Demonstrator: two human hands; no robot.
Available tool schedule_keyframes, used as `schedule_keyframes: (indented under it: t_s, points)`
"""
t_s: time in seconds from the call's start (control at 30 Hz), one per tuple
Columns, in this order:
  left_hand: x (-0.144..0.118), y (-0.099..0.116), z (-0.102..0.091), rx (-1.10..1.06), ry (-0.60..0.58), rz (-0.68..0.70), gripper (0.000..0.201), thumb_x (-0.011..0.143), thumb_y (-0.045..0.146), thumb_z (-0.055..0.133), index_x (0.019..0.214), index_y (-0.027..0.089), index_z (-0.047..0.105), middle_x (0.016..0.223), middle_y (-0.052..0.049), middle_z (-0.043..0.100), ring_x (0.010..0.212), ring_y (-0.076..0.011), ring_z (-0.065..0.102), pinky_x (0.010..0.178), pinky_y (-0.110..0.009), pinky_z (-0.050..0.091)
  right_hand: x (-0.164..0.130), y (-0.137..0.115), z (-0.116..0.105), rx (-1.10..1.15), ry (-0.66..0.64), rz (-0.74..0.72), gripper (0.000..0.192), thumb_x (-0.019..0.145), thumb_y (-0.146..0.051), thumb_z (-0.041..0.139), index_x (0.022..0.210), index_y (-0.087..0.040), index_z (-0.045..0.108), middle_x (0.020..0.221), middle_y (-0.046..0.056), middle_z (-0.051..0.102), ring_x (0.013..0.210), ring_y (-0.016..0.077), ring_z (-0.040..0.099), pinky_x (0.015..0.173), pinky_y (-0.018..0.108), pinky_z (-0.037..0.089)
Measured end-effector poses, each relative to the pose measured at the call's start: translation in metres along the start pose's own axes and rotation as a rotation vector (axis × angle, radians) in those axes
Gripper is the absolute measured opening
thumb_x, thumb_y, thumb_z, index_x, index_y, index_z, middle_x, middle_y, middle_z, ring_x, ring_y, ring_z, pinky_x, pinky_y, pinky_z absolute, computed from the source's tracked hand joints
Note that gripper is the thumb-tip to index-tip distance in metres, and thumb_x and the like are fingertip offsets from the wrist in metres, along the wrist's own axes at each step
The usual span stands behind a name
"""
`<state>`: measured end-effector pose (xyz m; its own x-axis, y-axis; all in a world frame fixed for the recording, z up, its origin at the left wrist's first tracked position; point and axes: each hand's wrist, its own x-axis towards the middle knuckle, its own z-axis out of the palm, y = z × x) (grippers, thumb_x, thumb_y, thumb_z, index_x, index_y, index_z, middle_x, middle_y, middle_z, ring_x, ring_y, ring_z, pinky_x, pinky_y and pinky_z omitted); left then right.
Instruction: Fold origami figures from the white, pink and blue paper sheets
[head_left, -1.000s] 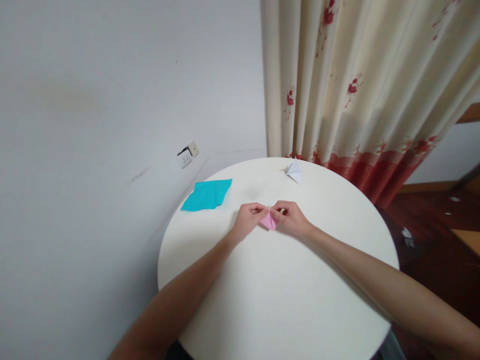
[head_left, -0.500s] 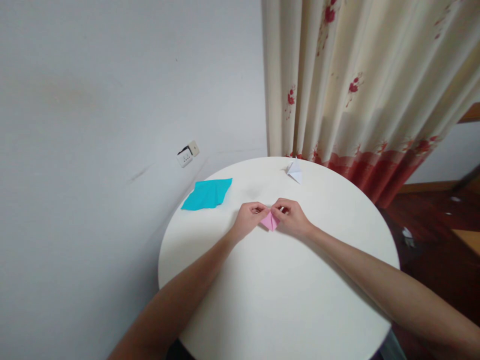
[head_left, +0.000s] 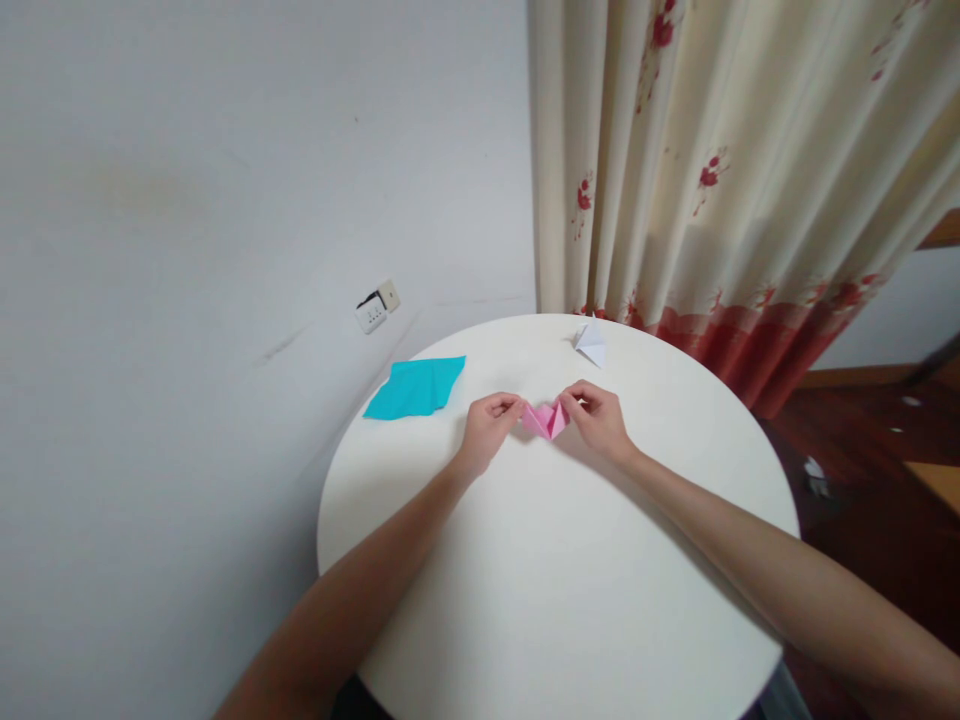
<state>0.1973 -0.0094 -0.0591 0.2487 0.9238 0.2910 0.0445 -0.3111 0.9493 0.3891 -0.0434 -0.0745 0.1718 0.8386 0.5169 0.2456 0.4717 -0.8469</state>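
Observation:
A small folded pink paper (head_left: 547,420) is stretched between my two hands above the round white table (head_left: 555,580). My left hand (head_left: 489,425) pinches its left corner between thumb and fingers. At the opposite corner, my right hand (head_left: 598,415) grips the paper the same way. The pink paper is spread in the middle, with folds showing and a point facing toward me. Parts of both corners are hidden under my fingertips.
Creased turquoise paper (head_left: 417,388) lies at the table's left rim. A folded white paper (head_left: 591,343) rests near the far edge. Beyond stand a wall with a power socket (head_left: 372,314) and a floral curtain (head_left: 675,180).
My hands have moved apart and slightly away from me, each keeping its pinch. Between them the pink paper has spread wider and its middle has opened.

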Motion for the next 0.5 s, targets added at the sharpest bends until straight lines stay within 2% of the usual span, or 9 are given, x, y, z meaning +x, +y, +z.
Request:
schedule_keyframes:
  t_s: [0.23, 0.5]
  points:
    - [0.005, -0.010, -0.003, 0.008, 0.084, 0.051, 0.025, 0.083, 0.042, 0.064, 0.086, 0.017, 0.063, 0.079, -0.003, 0.066, 0.074, -0.0146, 0.061, 0.062, -0.023, 0.047, 0.005, 0.008, 0.000, 0.032, 0.072, 0.010, 0.019, 0.086, -0.034, 0.057, 0.080, -0.017, 0.064, 0.075, 0.003, 0.064, 0.070, 0.0153, 0.057, 0.065, 0.027, 0.046]
    - [0.009, -0.016, -0.006, -0.031, 0.125, 0.063, 0.024, 0.085, 0.042, 0.062, 0.090, 0.019, 0.056, 0.083, -0.002, 0.061, 0.081, -0.0154, 0.064, 0.061, -0.022, 0.050, 0.007, 0.015, -0.003, 0.049, 0.147, 0.069, 0.020, 0.087, -0.037, 0.056, 0.083, -0.018, 0.059, 0.072, 0.001, 0.059, 0.064, 0.0139, 0.054, 0.056, 0.025, 0.043]
